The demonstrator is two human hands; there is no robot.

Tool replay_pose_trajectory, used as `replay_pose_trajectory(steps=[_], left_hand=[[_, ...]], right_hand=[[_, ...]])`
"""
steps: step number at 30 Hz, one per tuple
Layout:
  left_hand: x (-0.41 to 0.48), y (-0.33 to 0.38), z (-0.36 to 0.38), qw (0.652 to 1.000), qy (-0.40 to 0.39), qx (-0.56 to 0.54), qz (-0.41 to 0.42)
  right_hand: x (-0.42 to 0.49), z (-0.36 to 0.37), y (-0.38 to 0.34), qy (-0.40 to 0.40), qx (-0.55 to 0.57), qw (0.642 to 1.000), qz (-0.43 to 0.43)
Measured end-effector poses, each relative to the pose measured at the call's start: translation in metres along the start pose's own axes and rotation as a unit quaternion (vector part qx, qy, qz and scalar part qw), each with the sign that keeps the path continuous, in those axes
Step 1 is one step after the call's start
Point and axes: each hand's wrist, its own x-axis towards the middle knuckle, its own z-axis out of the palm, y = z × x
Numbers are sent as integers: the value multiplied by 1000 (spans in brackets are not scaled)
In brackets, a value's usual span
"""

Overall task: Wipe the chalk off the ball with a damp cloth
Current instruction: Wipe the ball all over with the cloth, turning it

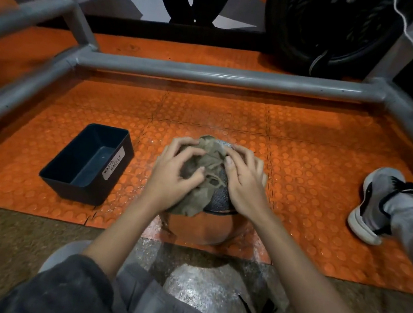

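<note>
Evidently mid-wipe: the ball (219, 198) sits in a shiny bowl (205, 229) on the orange mat (304, 170), with the cloth (206, 167) draped over it. The left hand (173, 175) bunches the cloth in curled fingers; the right hand (244, 183), fingers bent, seemingly pins its edge, though blur obscures this. Firm overlapping strokes, turning the ball, would serve best.

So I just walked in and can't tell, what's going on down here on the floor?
A seated person presses a crumpled olive-brown cloth onto a dark pebbled ball that sits on a shiny metal bowl. The left hand grips the cloth; the right hand curls over its edge and the ball. A black plastic waste basket stands to the left.
</note>
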Motion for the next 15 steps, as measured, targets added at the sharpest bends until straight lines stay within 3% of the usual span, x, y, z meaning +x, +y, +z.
replay_pose_trajectory(steps=[2, 4, 7, 9, 12, 15], left_hand=[[0, -18, -10, 997, 54, -26, -55], [-3, -35, -14, 978, 99, -75, -168], [-10, -33, -2, 958, 92, -126, -242], [-12, -13, 10, 972, 84, -79, -205], [-13, 8, 22, 994, 80, 33, -68], [-14, 4, 23, 996, 76, 39, 15]], right_hand=[[0, 2, -1, 8, -8, 1000, -5], [0, 2, -1, 17, -3, 1000, 4], [6, -2, -4, 18, -15, 999, 29], [14, -3, -10, 7, -33, 998, 56], [24, -4, -14, -7, -70, 995, 77], [20, -9, -4, -13, -60, 995, 75]])
